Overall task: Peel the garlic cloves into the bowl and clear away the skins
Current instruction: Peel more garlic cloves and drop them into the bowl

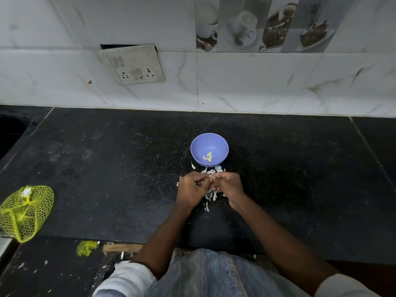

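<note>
A small blue bowl (209, 139) stands on the black counter, holding a few peeled yellowish garlic cloves (208, 157). Just in front of it, my left hand (191, 189) and my right hand (227, 186) meet fingertip to fingertip, both pinching a small garlic clove (211, 176) that is mostly hidden between the fingers. White garlic skins (211, 195) lie scattered on the counter under and between my hands, with more skins by the bowl's near rim. One curved white piece (193, 165) lies left of the bowl.
A yellow mesh bag (24, 212) lies at the counter's left front, with a white bit on top. A scrap of yellow mesh (86, 247) hangs at the front edge. A tiled wall with a socket plate (134, 65) is behind. A dark sink recess (12, 129) sits far left.
</note>
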